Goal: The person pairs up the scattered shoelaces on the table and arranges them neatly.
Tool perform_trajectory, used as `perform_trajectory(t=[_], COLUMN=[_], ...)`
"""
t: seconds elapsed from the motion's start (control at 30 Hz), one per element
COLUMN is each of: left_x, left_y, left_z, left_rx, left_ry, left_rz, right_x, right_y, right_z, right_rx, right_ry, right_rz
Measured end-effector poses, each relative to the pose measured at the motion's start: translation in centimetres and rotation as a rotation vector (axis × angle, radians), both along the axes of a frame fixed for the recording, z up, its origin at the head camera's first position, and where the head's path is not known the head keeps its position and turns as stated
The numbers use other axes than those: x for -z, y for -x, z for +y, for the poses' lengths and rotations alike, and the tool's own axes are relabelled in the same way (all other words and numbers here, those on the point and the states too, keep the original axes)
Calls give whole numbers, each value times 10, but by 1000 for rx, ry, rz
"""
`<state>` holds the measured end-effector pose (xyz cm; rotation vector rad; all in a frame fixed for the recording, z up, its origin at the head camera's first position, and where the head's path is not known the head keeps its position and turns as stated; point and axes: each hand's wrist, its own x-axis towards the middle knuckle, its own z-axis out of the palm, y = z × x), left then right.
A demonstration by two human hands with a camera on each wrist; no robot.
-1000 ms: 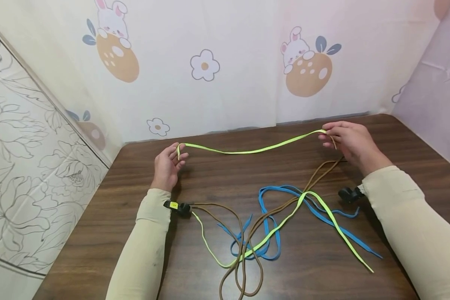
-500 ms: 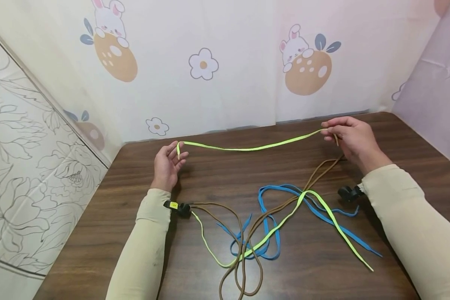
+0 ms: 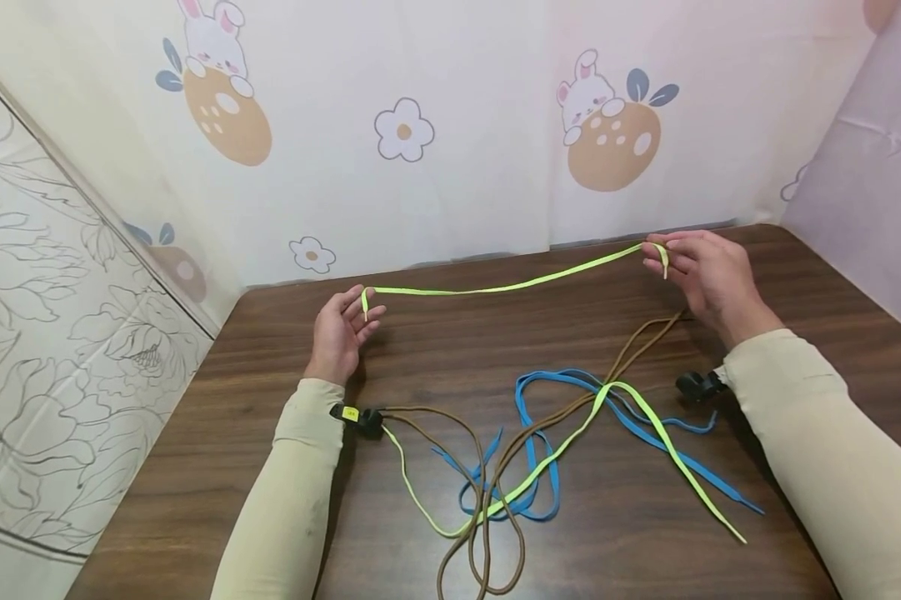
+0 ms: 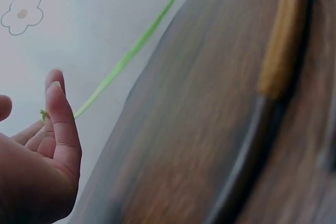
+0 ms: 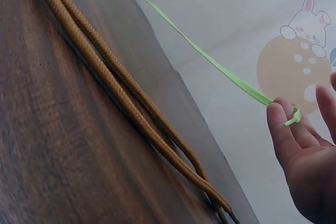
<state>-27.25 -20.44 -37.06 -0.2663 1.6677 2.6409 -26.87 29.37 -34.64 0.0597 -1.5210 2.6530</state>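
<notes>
A yellow-green flat shoelace (image 3: 525, 285) stretches in the air between both hands, sagging slightly. My left hand (image 3: 336, 333) holds one end between its fingers, and the short tip hangs down on the palm side. The other end is between the fingers of my right hand (image 3: 716, 279), its tip hanging below them. In the right wrist view the thumb stands apart from the green shoelace (image 5: 210, 60). On the table below lie a brown round shoelace (image 5: 126, 100), a blue flat shoelace (image 3: 708, 477) and another yellow-green shoelace (image 3: 678, 458), crossing one another.
The dark wooden table (image 3: 210, 467) meets a patterned wall covering (image 3: 465, 192) at the back. Brown lace ends with dark tips lie under both wrists. A wrist camera (image 3: 367, 423) sits on the left sleeve and another camera (image 3: 698, 387) on the right.
My right hand has lifted a little and turned, so its lace tip shows green below the fingers. My left hand has shifted slightly right. The held lace sags less.
</notes>
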Motion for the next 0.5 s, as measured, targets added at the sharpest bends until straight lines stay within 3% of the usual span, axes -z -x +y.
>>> perform_trajectory(t=[0.23, 0.5], left_x=[1, 1], left_y=[2, 7], left_z=[6, 2], left_rx=[55, 66], left_ry=[47, -9], left_rz=[12, 1], right_x=[0, 2], right_y=[0, -2], right_z=[0, 2], right_rx=[-23, -20], right_ry=[28, -104], right_rz=[20, 12])
